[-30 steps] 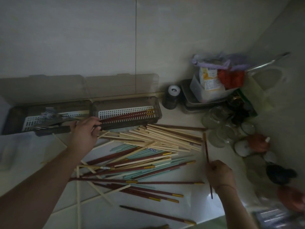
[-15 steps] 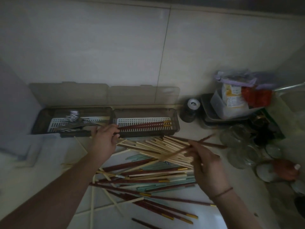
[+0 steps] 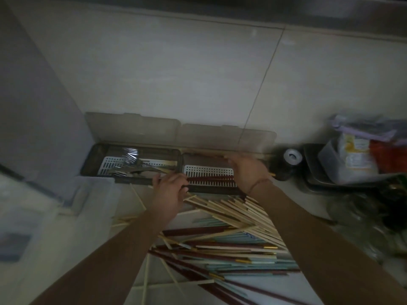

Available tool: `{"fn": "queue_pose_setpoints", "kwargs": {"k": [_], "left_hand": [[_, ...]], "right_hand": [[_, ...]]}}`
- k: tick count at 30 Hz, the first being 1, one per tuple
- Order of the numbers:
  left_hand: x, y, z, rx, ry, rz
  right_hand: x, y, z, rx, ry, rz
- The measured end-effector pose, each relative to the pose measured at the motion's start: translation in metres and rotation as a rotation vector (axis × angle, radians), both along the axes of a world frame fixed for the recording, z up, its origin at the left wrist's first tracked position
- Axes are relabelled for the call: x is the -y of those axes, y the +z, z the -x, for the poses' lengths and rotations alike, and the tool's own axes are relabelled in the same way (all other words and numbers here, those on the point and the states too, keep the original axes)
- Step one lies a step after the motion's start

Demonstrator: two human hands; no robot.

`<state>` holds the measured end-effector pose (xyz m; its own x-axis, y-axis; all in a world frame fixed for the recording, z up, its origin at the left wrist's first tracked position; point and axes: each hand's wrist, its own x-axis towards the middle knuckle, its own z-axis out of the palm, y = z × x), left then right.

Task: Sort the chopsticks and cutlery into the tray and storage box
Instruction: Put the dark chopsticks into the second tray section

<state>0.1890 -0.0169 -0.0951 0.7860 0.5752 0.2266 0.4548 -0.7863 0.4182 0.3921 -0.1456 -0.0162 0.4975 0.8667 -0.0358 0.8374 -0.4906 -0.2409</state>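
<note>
A dark storage box stands against the wall with its lid open. The left compartment holds metal cutlery. In the right one, dark red chopsticks lie on a white slotted insert. My left hand grips the box's front rim at the divider. Over the right compartment, my right hand holds a chopstick whose tip pokes out by the wrist. A loose pile of chopsticks, pale wood, dark red and teal, covers the counter below both hands.
A dark jar with a white lid stands right of the box. Beyond it is a metal tray with a plastic tub and bags. Blurred glass jars crowd the right. A translucent plastic container sits at the left.
My right hand has gone from above the pile up to the box's right compartment with a chopstick. My left hand has stayed at the box's front rim. The view has tilted upward.
</note>
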Motion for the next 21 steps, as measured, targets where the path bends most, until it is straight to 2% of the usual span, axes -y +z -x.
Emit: {"fn": "queue_pose_setpoints", "kwargs": {"k": [2,4,9,13,18,21], "left_hand": [[0.0,-0.001,-0.001,0.009,0.004,0.015],[0.0,-0.002,0.0,0.014,-0.002,0.026],[-0.001,-0.004,0.0,0.017,-0.01,0.03],[-0.001,-0.007,-0.002,0.015,-0.006,0.038],[-0.002,-0.008,-0.001,0.023,-0.007,0.021],[-0.002,-0.007,0.0,0.026,-0.01,0.022]], "right_hand": [[-0.007,-0.022,-0.008,-0.1,-0.017,0.17],[-0.011,-0.04,-0.012,-0.14,-0.021,0.219],[-0.022,-0.047,-0.013,-0.135,0.046,0.202],[-0.032,-0.045,-0.017,-0.059,0.11,0.195],[-0.032,-0.042,-0.014,0.049,0.049,0.245],[-0.029,-0.045,-0.014,-0.026,0.002,0.252]]}}
